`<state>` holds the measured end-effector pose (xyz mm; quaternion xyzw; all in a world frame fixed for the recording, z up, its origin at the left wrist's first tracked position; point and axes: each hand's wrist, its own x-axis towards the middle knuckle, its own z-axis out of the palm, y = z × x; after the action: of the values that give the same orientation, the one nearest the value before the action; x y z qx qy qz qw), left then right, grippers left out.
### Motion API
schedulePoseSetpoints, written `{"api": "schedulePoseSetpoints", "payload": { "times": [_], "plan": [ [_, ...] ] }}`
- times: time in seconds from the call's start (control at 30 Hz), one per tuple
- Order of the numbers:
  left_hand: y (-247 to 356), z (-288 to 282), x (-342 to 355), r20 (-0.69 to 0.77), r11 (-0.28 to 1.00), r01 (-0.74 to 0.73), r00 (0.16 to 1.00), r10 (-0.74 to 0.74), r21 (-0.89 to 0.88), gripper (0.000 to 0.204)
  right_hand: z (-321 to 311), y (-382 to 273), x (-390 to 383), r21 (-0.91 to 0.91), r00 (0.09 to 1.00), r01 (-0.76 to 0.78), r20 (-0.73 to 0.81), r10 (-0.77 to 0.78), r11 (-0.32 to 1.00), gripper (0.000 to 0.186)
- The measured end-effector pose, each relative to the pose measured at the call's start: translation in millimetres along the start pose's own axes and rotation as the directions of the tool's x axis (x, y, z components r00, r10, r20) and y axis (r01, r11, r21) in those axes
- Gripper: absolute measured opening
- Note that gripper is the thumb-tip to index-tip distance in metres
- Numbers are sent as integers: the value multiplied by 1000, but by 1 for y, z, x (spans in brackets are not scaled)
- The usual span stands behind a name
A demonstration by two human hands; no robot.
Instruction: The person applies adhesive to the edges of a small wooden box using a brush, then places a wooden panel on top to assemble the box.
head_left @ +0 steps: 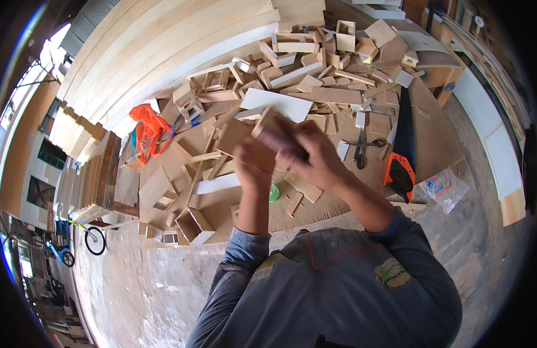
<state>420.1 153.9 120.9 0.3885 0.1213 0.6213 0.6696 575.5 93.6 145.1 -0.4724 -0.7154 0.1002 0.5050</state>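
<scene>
My left hand (251, 162) grips a small wooden board piece (235, 139) over the middle of the cluttered work table. My right hand (315, 153) is closed on a motion-blurred purplish-brown block (279, 139), held against that piece at its upper right; I cannot make out exactly what the block is. Just right of my hands, scissors (360, 154) lie on the table, and a hand saw (400, 174) with an orange and black handle rests farther right. A small green object (274, 192) shows below my hands.
Many wooden offcuts and small boxes (196, 226) cover the table (430, 122). An orange bag (145, 136) lies at the left, a plastic bag (445, 188) at the right. Stacked planks (158, 35) stand behind; bicycles (94, 239) are on the floor at left.
</scene>
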Motion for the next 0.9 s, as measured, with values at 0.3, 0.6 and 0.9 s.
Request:
{"api": "schedulePoseSetpoints", "payload": {
  "times": [0.3, 0.6, 0.9],
  "plan": [
    [21, 33, 9, 33, 969, -137, 989, 147, -207, 53, 11, -6, 10, -88, 997, -18, -79, 11, 996, 57],
    [40, 35, 26, 12, 969, -185, 982, 190, -166, 51, 13, -11, 28, -120, 1000, 23, 7, -22, 992, 65],
    [33, 26, 33, -110, 937, -113, 991, 81, -331, 53, 16, -19, 26, -107, 1000, 18, -21, -20, 994, 62]
  ]
}}
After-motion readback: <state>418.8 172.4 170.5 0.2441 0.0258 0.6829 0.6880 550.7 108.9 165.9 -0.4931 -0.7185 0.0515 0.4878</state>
